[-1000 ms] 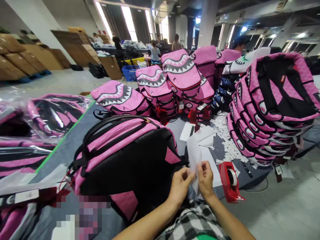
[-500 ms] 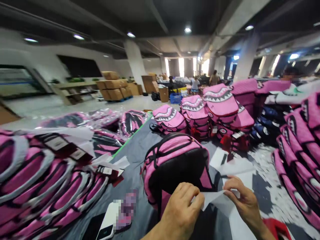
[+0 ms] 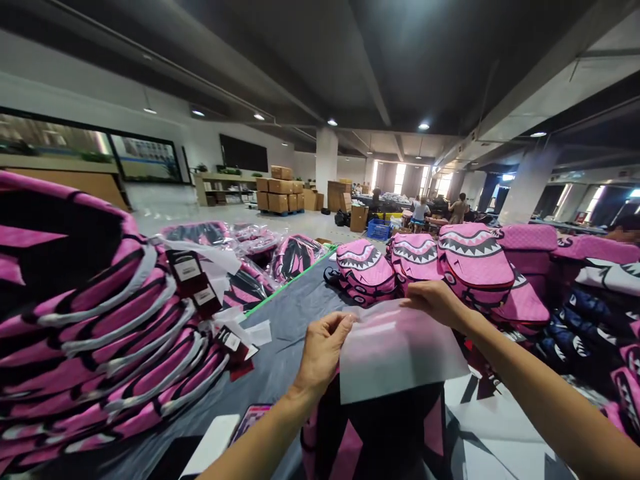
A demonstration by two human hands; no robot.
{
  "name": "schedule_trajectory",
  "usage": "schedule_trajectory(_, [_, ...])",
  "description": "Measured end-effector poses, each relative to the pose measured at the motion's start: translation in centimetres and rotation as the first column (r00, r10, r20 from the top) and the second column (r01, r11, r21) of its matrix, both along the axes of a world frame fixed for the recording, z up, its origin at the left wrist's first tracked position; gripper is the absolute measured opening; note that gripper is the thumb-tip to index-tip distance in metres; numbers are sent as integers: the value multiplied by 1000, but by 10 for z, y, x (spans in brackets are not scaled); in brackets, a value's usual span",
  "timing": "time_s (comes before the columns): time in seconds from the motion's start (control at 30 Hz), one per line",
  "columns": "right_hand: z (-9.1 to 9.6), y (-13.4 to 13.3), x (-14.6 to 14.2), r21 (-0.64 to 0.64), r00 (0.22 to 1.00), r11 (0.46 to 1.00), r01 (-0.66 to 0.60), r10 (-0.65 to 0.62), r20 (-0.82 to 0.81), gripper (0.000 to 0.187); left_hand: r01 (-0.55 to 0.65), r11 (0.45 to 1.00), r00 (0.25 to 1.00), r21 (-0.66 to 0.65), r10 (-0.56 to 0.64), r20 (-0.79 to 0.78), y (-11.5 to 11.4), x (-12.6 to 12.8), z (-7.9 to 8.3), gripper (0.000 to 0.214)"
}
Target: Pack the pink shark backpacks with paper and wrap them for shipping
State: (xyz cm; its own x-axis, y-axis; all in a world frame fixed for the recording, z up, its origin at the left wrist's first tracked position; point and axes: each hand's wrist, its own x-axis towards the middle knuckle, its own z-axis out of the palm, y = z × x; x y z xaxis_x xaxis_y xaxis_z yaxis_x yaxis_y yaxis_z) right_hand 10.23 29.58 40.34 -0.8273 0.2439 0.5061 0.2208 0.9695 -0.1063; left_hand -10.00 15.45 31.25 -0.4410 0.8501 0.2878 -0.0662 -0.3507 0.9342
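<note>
A translucent white sheet (image 3: 400, 353) is stretched between my two hands, over the top of a pink and black backpack (image 3: 380, 427) standing on the table. My left hand (image 3: 323, 347) pinches the sheet's upper left corner between thumb and fingers. Its upper right edge is gripped by my right hand (image 3: 435, 303), fingers curled over it. Pink shows through the sheet, and it hides the backpack's upper part. Below it the black back panel with pink patches is visible.
Left, a tall stack of pink backpacks (image 3: 115, 347) with tags (image 3: 190, 270) borders the dark table cover (image 3: 285, 333). Shark-mouth backpacks (image 3: 365, 267) line the far side. A white power bank (image 3: 213, 440) and phone lie front left; white sheets (image 3: 505, 433) lie right. People work farther back.
Both hands have risen with the sheet, from low in front of the backpack to its top, and spread it wide. My view has tilted up and turned left.
</note>
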Motion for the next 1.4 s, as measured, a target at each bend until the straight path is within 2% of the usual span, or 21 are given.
schedule_trajectory(0.1, [2, 28, -23, -122, 999, 993, 10, -4, 48, 67, 20, 999, 992, -43, -14, 125, 16, -9, 0, 53])
schedule_trajectory(0.23, [-10, 51, -40, -261, 998, 965, -11, 27, 56, 66, 45, 989, 994, -138, -31, 107, 22, -21, 0, 57])
schedule_trajectory(0.37, [-25, 55, -46, -313, 999, 950, -12, 27, 44, 61, 101, 946, 992, -308, -74, 98, 23, -33, -3, 62])
schedule_trajectory(0.43, [-31, 47, -46, -279, 1000, 960, 4, -3, 3, 50, 105, 925, 994, -364, -91, 54, 19, -35, -3, 62])
schedule_trajectory(0.5, [-35, 35, -43, -154, 995, 988, -12, -4, -99, 37, 103, 911, 994, -399, -112, 0, 12, -34, -1, 64])
schedule_trajectory(0.57, [-36, 22, -38, 47, 975, 996, -73, 81, -207, 30, 115, 905, 989, -410, -143, -38, 3, -31, 3, 67])
schedule_trajectory(0.63, [-34, 12, -33, 202, 949, 963, -178, 222, -223, 25, 127, 905, 985, -405, -163, -55, -4, -25, 8, 70])
schedule_trajectory(0.73, [-31, 2, -27, 222, 930, 927, -303, 338, -143, 24, 133, 910, 984, -392, -168, -57, -11, -17, 9, 72])
schedule_trajectory(0.83, [-30, -3, -20, 234, 938, 923, -307, 334, -90, 29, 144, 909, 984, -391, -174, -43, -14, -14, 1, 70])
schedule_trajectory(0.9, [-31, -6, -15, 244, 944, 923, -299, 323, -65, 35, 191, 893, 976, -407, -217, -17, -18, -18, -2, 67])
schedule_trajectory(0.97, [-33, -11, -9, 207, 943, 927, -313, 329, -44, 47, 245, 857, 952, -454, -301, -54, -25, -28, 5, 63])
schedule_trajectory(1.0, [-34, -13, -7, 179, 941, 928, -327, 338, -36, 52, 222, 860, 936, -459, -320, -148, -29, -33, 14, 61])
schedule_trajectory(1.03, [-35, -15, -4, 150, 936, 927, -345, 352, -23, 55, 145, 893, 907, -427, -292, -303, -34, -39, 26, 59])
schedule_trajectory(1.07, [-35, -18, -2, 120, 931, 924, -362, 365, -7, 57, 31, 942, 847, -335, -202, -491, -38, -42, 41, 56])
schedule_trajectory(1.1, [-35, -20, -1, 91, 928, 923, -373, 373, 13, 57, -87, 982, 741, -170, -50, -669, -42, -43, 57, 49])
schedule_trajectory(1.13, [-34, -23, 0, 66, 927, 924, -376, 375, 33, 57, -162, 987, 610, 9, 108, -785, -44, -41, 73, 39])
schedule_trajectory(1.17, [-33, -25, 1, 46, 926, 925, -377, 375, 49, 57, -165, 977, 492, 137, 202, -847, -45, -36, 86, 27])
schedule_trajectory(1.23, [-30, -29, 2, 21, 923, 925, -380, 378, 68, 56, -8, 986, 337, 167, 160, -928, -42, -17, 99, 12])
schedule_trajectory(1.3, [-27, -32, 2, 22, 920, 922, -387, 385, 67, 52, 144, 978, 266, 149, 107, -958, -36, 7, 91, 16])
schedule_trajectory(1.33, [-25, -33, 2, 24, 922, 923, -383, 381, 68, 51, 171, 968, 269, 183, 133, -954, -34, 19, 80, 16])
schedule_trajectory(1.4, [-23, -36, 4, 34, 931, 932, -360, 357, 83, 52, 133, 953, 335, 270, 213, -918, -33, 36, 54, 16])
